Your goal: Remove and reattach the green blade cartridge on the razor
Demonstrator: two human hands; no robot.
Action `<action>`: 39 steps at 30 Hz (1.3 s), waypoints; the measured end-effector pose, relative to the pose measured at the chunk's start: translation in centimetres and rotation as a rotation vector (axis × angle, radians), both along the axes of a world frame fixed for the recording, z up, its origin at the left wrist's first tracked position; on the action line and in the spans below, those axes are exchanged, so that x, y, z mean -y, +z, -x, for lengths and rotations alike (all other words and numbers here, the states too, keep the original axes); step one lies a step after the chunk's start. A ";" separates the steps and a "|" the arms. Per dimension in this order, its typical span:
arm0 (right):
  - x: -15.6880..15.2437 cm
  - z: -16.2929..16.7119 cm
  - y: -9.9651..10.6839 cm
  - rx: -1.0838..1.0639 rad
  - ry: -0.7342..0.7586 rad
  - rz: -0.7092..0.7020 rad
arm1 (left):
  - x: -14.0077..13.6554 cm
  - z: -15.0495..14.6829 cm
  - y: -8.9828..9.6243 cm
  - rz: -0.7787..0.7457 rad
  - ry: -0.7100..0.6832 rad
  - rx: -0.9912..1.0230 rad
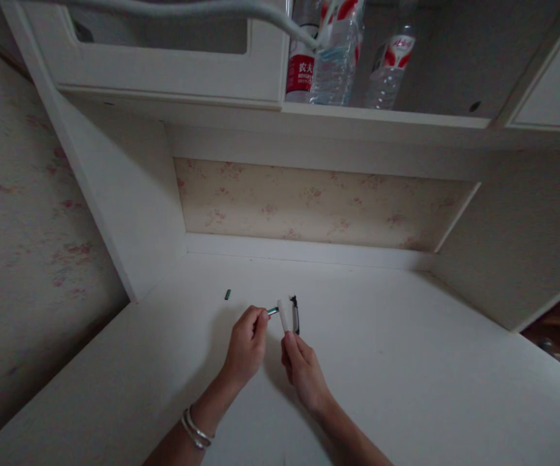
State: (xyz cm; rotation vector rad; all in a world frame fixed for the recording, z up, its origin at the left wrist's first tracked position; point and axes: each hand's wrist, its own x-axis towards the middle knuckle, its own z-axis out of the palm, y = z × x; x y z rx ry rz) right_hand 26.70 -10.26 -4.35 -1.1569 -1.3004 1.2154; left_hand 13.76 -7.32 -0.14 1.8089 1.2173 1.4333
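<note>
My left hand (249, 336) is closed, pinching a thin green and silvery strip (273, 311) between thumb and fingers. The strip points right, and its far end meets the upper part of a slim white stick (283, 316); whether it goes into the stick I cannot tell. My right hand (303, 369) grips that stick by its lower end and holds it nearly upright. Just right of the stick, a narrow black and greyish piece (296, 316) lies on the white desk (381, 362). A small dark green piece (228, 294) lies to the left, beyond my left hand.
Above the desk runs a white shelf unit (173, 97) with several plastic bottles (338, 71). A pale cable (202, 9) hangs across its front. White side panels (134, 194) and a low back ledge (309, 249) bound the desk. Flowered wallpaper (41, 226) covers the left wall.
</note>
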 end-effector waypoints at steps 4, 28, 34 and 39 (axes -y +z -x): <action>0.1 0.1 0.0 0.037 0.094 -0.009 | 0.0 0.0 -0.1 -0.005 0.017 0.007; -0.2 -0.4 -0.1 0.063 -0.027 -0.016 | -0.1 -0.1 -0.3 -0.018 -0.002 -0.027; -0.2 -0.4 -0.3 0.069 0.076 -0.009 | -0.2 -0.1 -0.5 -0.018 0.018 -0.054; -0.4 -0.6 -0.2 0.083 -0.055 -0.031 | -0.2 0.0 -0.4 -0.002 -0.001 -0.047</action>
